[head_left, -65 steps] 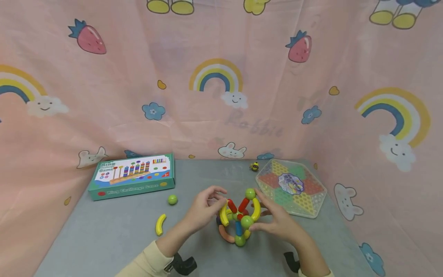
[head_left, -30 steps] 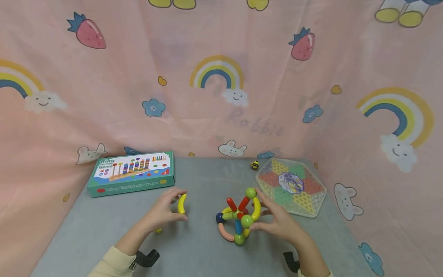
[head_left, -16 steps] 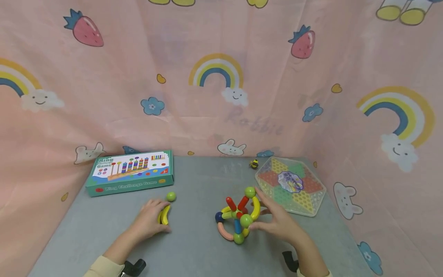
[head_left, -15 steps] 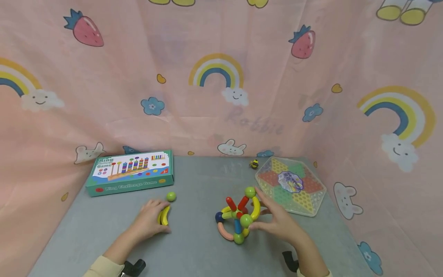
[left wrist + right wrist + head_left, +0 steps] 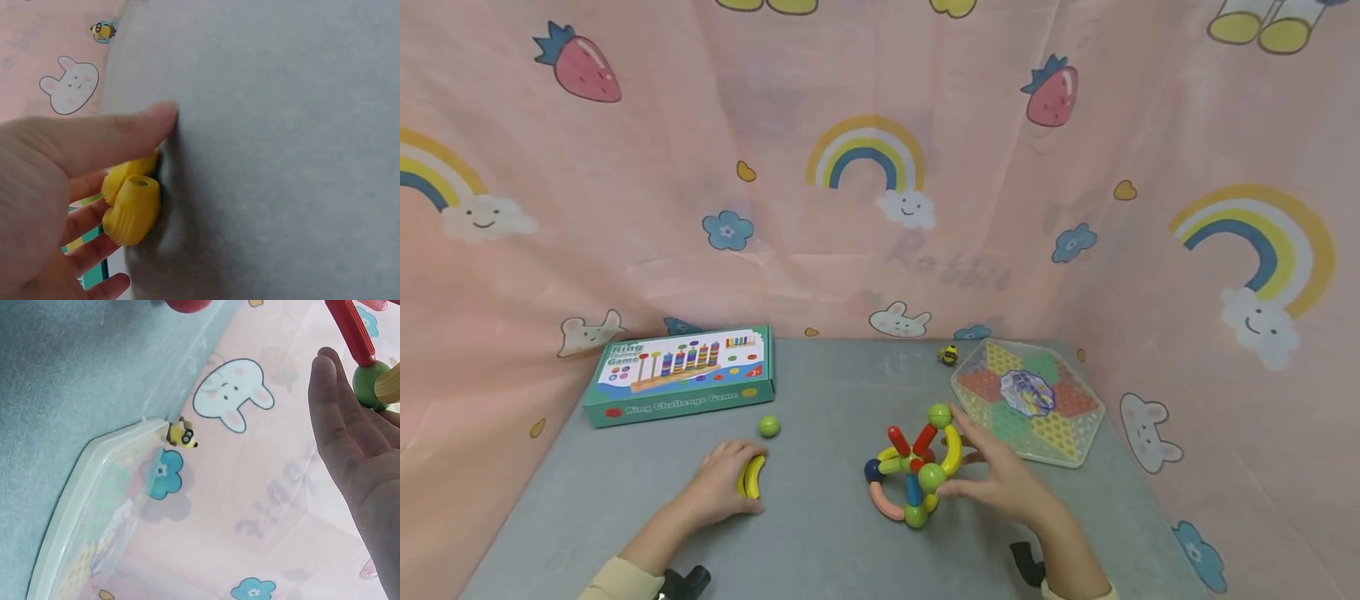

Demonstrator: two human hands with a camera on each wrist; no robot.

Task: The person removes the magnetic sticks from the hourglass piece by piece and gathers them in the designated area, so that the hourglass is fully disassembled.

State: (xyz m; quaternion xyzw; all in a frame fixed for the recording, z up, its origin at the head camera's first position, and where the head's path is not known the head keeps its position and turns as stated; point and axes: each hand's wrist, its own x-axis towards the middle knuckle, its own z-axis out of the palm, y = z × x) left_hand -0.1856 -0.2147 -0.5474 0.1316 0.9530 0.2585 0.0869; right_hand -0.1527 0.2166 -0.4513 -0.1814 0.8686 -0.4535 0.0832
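Observation:
My left hand [image 5: 722,483] is low over the left of the table, thumb and fingers spread around two yellow curved sticks [image 5: 754,477] lying side by side. In the left wrist view, the fingers [image 5: 87,219] reach behind the sticks [image 5: 132,209], and the thumb stretches out straight above them. My right hand [image 5: 1003,479] holds a ball-and-stick construction toy [image 5: 913,463] by its right side, thumb at a lower green ball and index finger at the top one. It has red, yellow, blue and pink sticks and a dark blue ball. The right wrist view shows only part of it.
A loose green ball [image 5: 769,427] lies just beyond my left hand. Behind it is a green Ring Challenge Game box [image 5: 681,375]. A clear hexagonal game board [image 5: 1028,402] sits at the back right, beside a small bee figure [image 5: 948,356]. A pink printed cloth hangs behind the table.
My left hand took a yellow curved stick off the toy, carried it left beside the other one, and both have since shifted slightly toward me. My right hand has stayed at the toy.

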